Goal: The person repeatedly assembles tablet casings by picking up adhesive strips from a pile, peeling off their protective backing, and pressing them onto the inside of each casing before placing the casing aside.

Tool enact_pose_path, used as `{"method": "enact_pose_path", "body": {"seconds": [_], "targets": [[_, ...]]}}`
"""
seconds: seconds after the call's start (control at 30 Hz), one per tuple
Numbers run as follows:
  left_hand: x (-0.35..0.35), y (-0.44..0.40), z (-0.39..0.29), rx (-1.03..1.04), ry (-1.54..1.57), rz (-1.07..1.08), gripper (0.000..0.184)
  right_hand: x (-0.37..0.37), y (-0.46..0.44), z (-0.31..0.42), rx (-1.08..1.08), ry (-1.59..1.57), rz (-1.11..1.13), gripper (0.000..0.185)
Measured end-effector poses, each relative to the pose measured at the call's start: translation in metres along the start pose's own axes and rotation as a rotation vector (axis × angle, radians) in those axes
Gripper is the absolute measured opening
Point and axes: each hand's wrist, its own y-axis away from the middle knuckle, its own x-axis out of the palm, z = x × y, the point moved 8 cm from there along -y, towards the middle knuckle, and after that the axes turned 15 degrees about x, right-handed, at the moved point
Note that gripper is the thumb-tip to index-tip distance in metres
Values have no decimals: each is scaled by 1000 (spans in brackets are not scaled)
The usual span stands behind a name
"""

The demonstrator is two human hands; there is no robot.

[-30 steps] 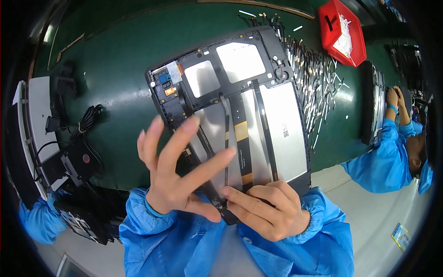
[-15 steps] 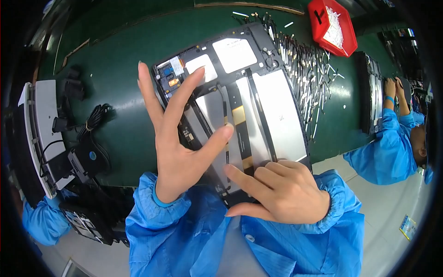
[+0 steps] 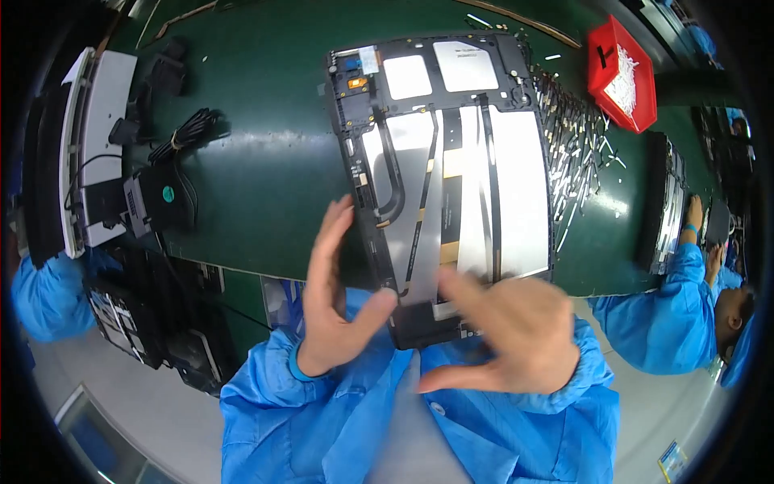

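Observation:
An opened tablet (image 3: 520,185) lies across the table edge in front of me, its inside facing up. Silver battery panels fill most of it, with dark ribbon cables running lengthwise. A thin flex cable (image 3: 419,218) with gold patches runs slantwise on the left panel. My left hand (image 3: 339,310) is beside the tablet's lower left edge, fingers apart, thumb close to the cable's lower end. Over the tablet's lower part, my right hand (image 3: 520,335) is blurred, index finger stretched out and thumb spread away; nothing shows in its grip.
Many loose flex cables (image 3: 576,145) lie heaped right of the tablet. Behind them stands a red bin (image 3: 605,77) with small white pieces. A black device with cables (image 3: 161,198) is at left. A co-worker in a blue sleeve (image 3: 653,323) sits at far right, near stacked panels (image 3: 667,202).
The tablet now appears straighter and farther right in view. My left hand has drawn back from over it to its lower left edge. My right hand has shifted slightly and is blurred.

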Motion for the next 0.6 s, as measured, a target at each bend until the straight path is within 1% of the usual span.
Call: {"method": "enact_pose_path", "body": {"seconds": [0.03, 0.07, 0.1, 0.13, 0.17, 0.2, 0.23, 0.27, 0.3, 0.33, 0.37, 0.4, 0.43, 0.47, 0.5, 0.53, 0.57, 0.6], "targets": [[3, 3, 1, -14, 31, -20, 70, -14, 0, -13, 42, -43, -53, 83], [6, 5, 1, -28, 65, -38, 69, -27, 4, -29, 71, -145, -206, 89], [6, 8, 1, -29, 65, -48, 69, -35, 10, -47, 190, -145, -270, 87], [6, 8, -2, 21, -43, -22, 68, -42, 16, -63, 312, -144, -339, 86], [7, 9, -5, 72, -151, 8, 66, -40, 19, -80, 465, -214, -315, 81], [9, 9, -5, 78, -154, 11, 66, -36, 23, -97, 618, -287, -294, 77], [9, 10, -6, 75, -146, -3, 66, -30, 22, -105, 606, -351, -248, 68], [9, 9, -6, 78, -139, -12, 65, -27, 24, -111, 603, -359, -269, 68], [10, 11, -1, 33, -5, -82, 64, -17, 23, -115, 588, -386, -179, 67], [10, 10, -4, 66, -43, -33, 68, -11, 21, -117, 569, -413, -96, 66], [13, 12, -6, 108, -41, -16, 70, -13, 20, -114, 523, -413, -94, 64], [15, 14, -9, 146, -38, 7, 72, -12, 20, -116, 533, -454, -61, 63], [15, 16, -11, 98, -49, -9, 80, -10, 21, -119, 571, -517, -33, 61], [15, 13, -15, -19, -41, -44, 84, -11, 20, -119, 596, -582, 0, 60], [11, 12, -15, -70, 9, -59, 86, -13, 19, -116, 564, -629, 23, 61], [6, 12, -17, -130, 52, -72, 88, -19, 17, -110, 546, -664, -1, 61], [7, 12, -22, -251, 231, -171, 91, -23, 15, -104, 537, -799, 14, 63], [1, 5, -29, -248, 270, -240, 96, -27, 12, -101, 524, -929, 29, 65]]}}
